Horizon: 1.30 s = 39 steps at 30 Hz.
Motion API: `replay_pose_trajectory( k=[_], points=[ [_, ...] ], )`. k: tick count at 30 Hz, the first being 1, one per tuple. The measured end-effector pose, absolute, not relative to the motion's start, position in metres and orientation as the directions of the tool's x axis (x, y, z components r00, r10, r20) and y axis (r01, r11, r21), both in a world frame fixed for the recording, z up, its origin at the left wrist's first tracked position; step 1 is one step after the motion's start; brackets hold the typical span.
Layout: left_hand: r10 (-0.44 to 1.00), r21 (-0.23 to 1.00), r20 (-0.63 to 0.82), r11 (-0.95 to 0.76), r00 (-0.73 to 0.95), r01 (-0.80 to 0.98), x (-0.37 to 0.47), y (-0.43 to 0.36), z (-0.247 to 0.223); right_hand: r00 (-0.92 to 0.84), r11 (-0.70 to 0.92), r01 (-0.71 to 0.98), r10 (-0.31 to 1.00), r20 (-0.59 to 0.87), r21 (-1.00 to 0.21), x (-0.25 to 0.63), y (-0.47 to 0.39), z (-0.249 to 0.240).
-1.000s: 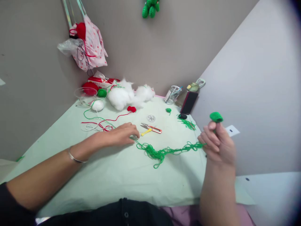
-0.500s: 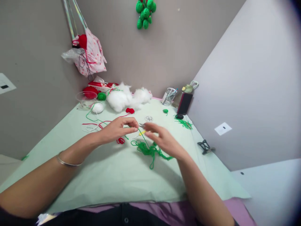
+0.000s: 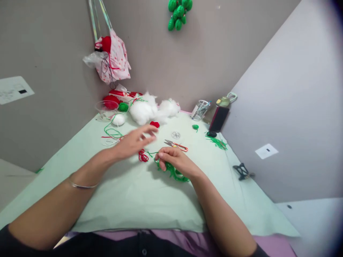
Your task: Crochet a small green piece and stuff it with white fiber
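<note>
Over the middle of the table my left hand hovers with its fingers apart, slightly blurred and holding nothing visible. My right hand is closed in a pinch on green yarn; a short green strand sticks out to the left of its fingertips. Most of that loose yarn bundle lies below and behind the hand, partly hidden. Just beyond my right hand are orange-handled thread snips, blades pointing left. A small coil of red yarn lies between the two hands.
White stuffing is heaped at the back, beside a clear bowl and yarn balls. On the right stand a pen cup and a phone, with green yarn scraps nearby. A black clip lies at the right edge.
My left hand has let go of the green strand and spread its fingers. My right hand has moved down toward the yarn bundle and closed on yarn, uncovering the snips.
</note>
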State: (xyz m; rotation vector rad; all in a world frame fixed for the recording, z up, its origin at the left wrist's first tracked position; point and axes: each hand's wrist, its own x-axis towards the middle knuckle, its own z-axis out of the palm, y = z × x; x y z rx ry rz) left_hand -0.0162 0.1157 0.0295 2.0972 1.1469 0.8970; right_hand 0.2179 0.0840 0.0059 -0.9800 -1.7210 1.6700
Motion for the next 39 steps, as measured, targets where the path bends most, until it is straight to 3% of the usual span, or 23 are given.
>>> replay_pose_trajectory(
  k=[2, 4, 5, 7, 10, 12, 14, 16, 18, 19, 21, 23, 25, 27, 29, 31, 32, 33, 34, 35, 37, 39],
  points=[
    [0.744, 0.791, 0.062, -0.443, 0.665, 0.422, 0.001, 0.108, 0.025, -0.600, -0.028, 0.118, 0.795, -0.094, -0.993, 0.217, 0.082, 0.009],
    [0.696, 0.802, -0.030, -0.412, 0.717, 0.433, -0.011, 0.113, 0.025, -0.609, -0.035, 0.110, 0.788, -0.095, -0.993, 0.221, 0.082, 0.009],
    [0.749, 0.787, -0.017, -0.398, 0.662, 0.471, -0.025, 0.119, 0.026, -0.613, -0.043, 0.105, 0.784, -0.098, -0.994, 0.223, 0.082, 0.009],
    [0.944, 0.734, 0.155, -0.307, 0.291, 0.606, -0.060, 0.133, 0.032, -0.620, -0.054, 0.088, 0.779, -0.097, -0.995, 0.228, 0.083, 0.008],
    [0.937, 0.683, 0.344, -0.209, -0.056, 0.700, -0.089, 0.145, 0.039, -0.628, -0.066, 0.052, 0.774, -0.084, -0.996, 0.230, 0.084, 0.005],
    [0.899, 0.653, 0.423, -0.216, -0.113, 0.726, -0.076, 0.140, 0.037, -0.638, -0.080, 0.045, 0.764, -0.090, -0.996, 0.227, 0.084, 0.004],
    [0.903, 0.655, 0.430, -0.304, -0.010, 0.692, -0.043, 0.126, 0.032, -0.648, -0.092, 0.045, 0.755, -0.099, -0.995, 0.223, 0.084, 0.003],
    [0.908, 0.690, 0.337, -0.418, 0.250, 0.591, -0.009, 0.113, 0.026, -0.654, -0.107, 0.039, 0.749, -0.107, -0.993, 0.220, 0.083, 0.002],
    [0.722, 0.807, 0.032, -0.426, 0.691, 0.408, 0.006, 0.106, 0.023, -0.658, -0.137, 0.035, 0.742, -0.126, -0.990, 0.219, 0.083, 0.001],
    [0.647, 0.832, -0.064, -0.385, 0.760, 0.398, 0.003, 0.108, 0.023, -0.659, -0.157, 0.033, 0.740, -0.139, -0.987, 0.219, 0.082, 0.000],
    [0.756, 0.828, -0.062, -0.325, 0.651, 0.457, -0.021, 0.117, 0.026, -0.663, -0.192, 0.028, 0.731, -0.163, -0.981, 0.220, 0.082, -0.002],
    [0.954, 0.778, 0.180, -0.288, 0.241, 0.558, -0.056, 0.132, 0.030, -0.672, -0.207, 0.015, 0.722, -0.163, -0.978, 0.220, 0.082, -0.003],
    [0.932, 0.744, 0.356, -0.236, -0.071, 0.625, -0.080, 0.143, 0.032, -0.687, -0.209, -0.002, 0.711, -0.150, -0.978, 0.220, 0.082, -0.004],
    [0.867, 0.709, 0.457, -0.220, -0.198, 0.670, -0.080, 0.143, 0.031, -0.696, -0.214, -0.015, 0.703, -0.143, -0.977, 0.219, 0.083, -0.006],
    [0.873, 0.701, 0.469, -0.279, -0.130, 0.657, -0.055, 0.132, 0.026, -0.700, -0.227, -0.020, 0.698, -0.148, -0.974, 0.217, 0.084, -0.008],
    [0.917, 0.719, 0.382, -0.372, 0.113, 0.587, -0.021, 0.117, 0.023, -0.697, -0.232, -0.024, 0.701, -0.150, -0.972, 0.216, 0.086, -0.010],
    [0.892, 0.770, 0.223, -0.409, 0.394, 0.490, -0.008, 0.110, 0.022, -0.694, -0.232, -0.028, 0.705, -0.148, -0.972, 0.216, 0.086, -0.011],
    [0.761, 0.815, 0.030, -0.394, 0.648, 0.425, 0.000, 0.106, 0.022, -0.691, -0.231, -0.034, 0.709, -0.144, -0.972, 0.216, 0.087, -0.012],
    [0.615, 0.835, -0.101, -0.375, 0.782, 0.403, 0.001, 0.105, 0.023, -0.688, -0.230, -0.041, 0.713, -0.140, -0.972, 0.217, 0.087, -0.013],
    [0.558, 0.828, -0.183, -0.356, 0.810, 0.433, -0.005, 0.107, 0.024, -0.685, -0.231, -0.046, 0.715, -0.138, -0.972, 0.218, 0.087, -0.013],
    [0.738, 0.771, -0.113, -0.358, 0.665, 0.527, -0.033, 0.118, 0.027, -0.682, -0.237, -0.052, 0.718, -0.139, -0.970, 0.220, 0.088, -0.013],
    [0.962, 0.702, 0.179, -0.271, 0.204, 0.659, -0.066, 0.133, 0.029, -0.680, -0.238, -0.052, 0.719, -0.140, -0.970, 0.220, 0.088, -0.012]
  ],
)
